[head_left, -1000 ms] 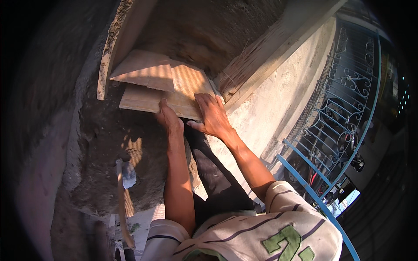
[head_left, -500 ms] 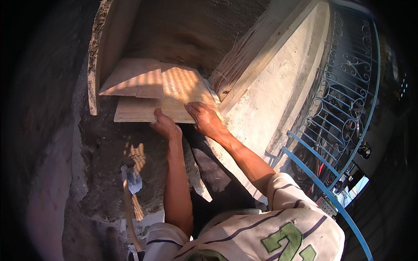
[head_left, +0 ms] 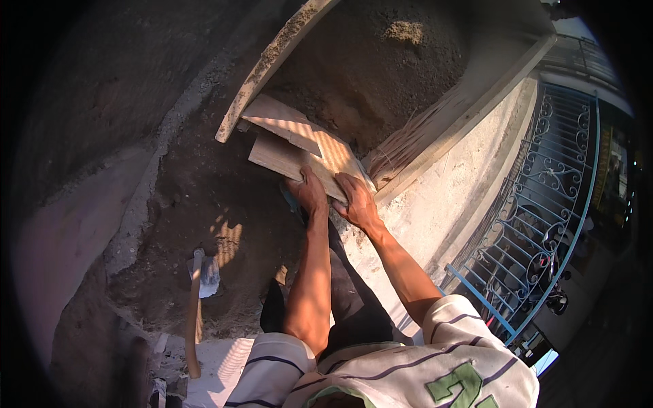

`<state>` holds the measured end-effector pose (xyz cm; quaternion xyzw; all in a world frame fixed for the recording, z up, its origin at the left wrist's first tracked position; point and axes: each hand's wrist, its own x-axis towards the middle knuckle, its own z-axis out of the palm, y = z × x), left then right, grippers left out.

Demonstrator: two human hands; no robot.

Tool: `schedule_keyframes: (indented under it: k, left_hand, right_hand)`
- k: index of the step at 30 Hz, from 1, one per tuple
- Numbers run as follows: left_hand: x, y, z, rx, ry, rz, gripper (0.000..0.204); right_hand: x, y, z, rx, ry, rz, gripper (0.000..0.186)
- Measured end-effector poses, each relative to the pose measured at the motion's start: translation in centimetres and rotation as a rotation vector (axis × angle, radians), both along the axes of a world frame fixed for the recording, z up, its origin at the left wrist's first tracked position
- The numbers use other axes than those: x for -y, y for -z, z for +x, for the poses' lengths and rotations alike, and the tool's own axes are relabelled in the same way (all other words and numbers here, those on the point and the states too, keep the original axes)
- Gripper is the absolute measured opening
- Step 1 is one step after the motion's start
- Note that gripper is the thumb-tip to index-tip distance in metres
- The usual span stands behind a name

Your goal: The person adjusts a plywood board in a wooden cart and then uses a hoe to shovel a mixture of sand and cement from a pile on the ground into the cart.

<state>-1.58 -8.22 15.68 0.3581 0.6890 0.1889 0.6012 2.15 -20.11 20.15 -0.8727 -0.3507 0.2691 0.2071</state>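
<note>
With both hands I grip the near edge of a flat tan board [head_left: 335,155]. My left hand [head_left: 310,193] is closed on it, thumb on top and fingers underneath. Close by, my right hand [head_left: 358,204] holds the same edge near its right corner. A smaller tan board piece [head_left: 280,121] lies over the far left part of the larger one. Its far left corner sits at the end of an upright plank with a crusted edge [head_left: 269,64]. What supports the larger board underneath is hidden.
A splintered wooden plank [head_left: 469,112] stands along the right side of the dark soil [head_left: 367,81]. Beyond it run a pale concrete strip [head_left: 435,177] and a blue metal railing [head_left: 537,183]. A wooden-handled hoe [head_left: 195,299] lies at lower left, beside a rough wall [head_left: 88,183].
The view has turned, so the boards and planks appear further right and tilted. Both hands keep hold of the larger board, and the smaller piece still lies on it.
</note>
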Motion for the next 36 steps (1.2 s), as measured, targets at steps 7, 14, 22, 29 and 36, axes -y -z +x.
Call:
schedule_keyframes:
  k: [7, 14, 22, 29, 36]
  left_hand:
    - [-2.1, -0.6, 2.4, -0.036, -0.131, 0.186, 0.056]
    - [-2.7, -2.4, -3.0, 0.155, 0.133, 0.210, 0.077]
    - [-10.7, -9.1, -32.5, -0.492, 0.527, 0.465, 0.050]
    - [-11.0, -15.5, -51.0, -1.311, 0.856, 0.339, 0.052]
    - [-8.0, -15.2, -57.6, -1.219, 0.872, -0.236, 0.052]
  right_hand:
    - [-0.1, 2.3, -0.7, 0.196, -0.082, -0.042, 0.056]
    - [-0.5, 1.1, -1.3, 0.123, -0.184, -0.174, 0.086]
    - [-7.2, -4.6, -1.0, 0.118, -0.069, 0.115, 0.079]
    - [-14.2, -3.0, -2.1, 0.109, -0.229, -0.200, 0.087]
    - [-12.6, -4.9, -10.5, 0.505, -0.381, 0.331, 0.048]
